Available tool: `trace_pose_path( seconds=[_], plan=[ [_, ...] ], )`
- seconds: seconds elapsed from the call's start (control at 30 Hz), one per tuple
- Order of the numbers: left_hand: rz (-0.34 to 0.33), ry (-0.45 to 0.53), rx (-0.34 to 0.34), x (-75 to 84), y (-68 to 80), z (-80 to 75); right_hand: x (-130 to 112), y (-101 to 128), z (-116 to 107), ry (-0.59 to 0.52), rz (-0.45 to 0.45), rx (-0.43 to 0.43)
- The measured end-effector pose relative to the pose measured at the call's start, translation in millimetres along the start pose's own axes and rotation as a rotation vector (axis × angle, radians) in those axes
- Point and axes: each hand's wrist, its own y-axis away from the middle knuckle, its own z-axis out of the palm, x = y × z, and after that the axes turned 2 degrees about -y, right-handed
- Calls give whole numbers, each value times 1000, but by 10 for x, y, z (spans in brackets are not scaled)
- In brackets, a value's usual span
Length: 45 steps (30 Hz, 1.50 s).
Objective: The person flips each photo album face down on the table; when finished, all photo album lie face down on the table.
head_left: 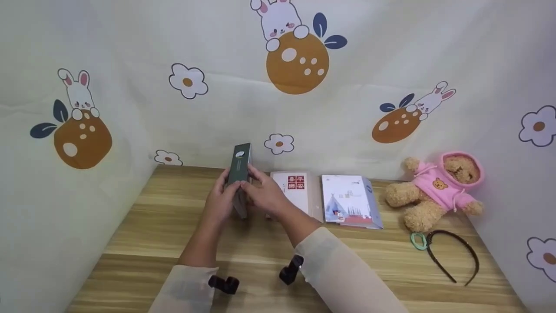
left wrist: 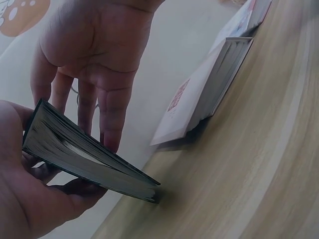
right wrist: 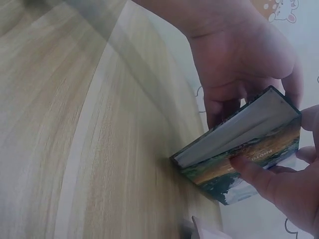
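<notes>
A dark green photo album [head_left: 239,165] stands upright on its end between my two hands, its spine toward the head camera. My left hand [head_left: 220,198] grips it from the left side, and my right hand [head_left: 266,192] holds it from the right, the thumbs close together on the spine. In the right wrist view, the album's cover [right wrist: 266,149] shows a landscape picture and the word PHOTO, partly hidden by the right fingers. The page edges [left wrist: 94,159] fan slightly in the left wrist view. Its lower end is at the tabletop.
Right of my hands lie a white album with red characters [head_left: 295,191] and a white-and-blue album with a tent picture [head_left: 345,200]. Farther right are a teddy bear in a pink hoodie [head_left: 438,187], a green hair tie [head_left: 418,241] and a dark headband [head_left: 473,254]. Patterned cloth [head_left: 217,126] encloses the wooden table [head_left: 143,234].
</notes>
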Motion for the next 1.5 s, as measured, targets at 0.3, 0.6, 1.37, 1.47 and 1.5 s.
trace_pose_path(
  seconds=[0.3, 0.6, 1.37, 1.47, 1.5],
  plan=[
    [23, -8, -38, -10, 4, 77, 23, -25, -151, -25, -73, 110],
    [159, -255, -42, -125, -64, 153, 95, -25, -288, 22, -22, 100],
    [139, -677, -95, -328, -145, 119, 268, 168, -458, 184, 4, 41],
    [152, -671, -49, -288, -90, 118, 247, 293, -633, 221, -100, 60],
    [162, -668, -25, -261, -67, 126, 243, 337, -701, 228, -131, 66]
  ],
)
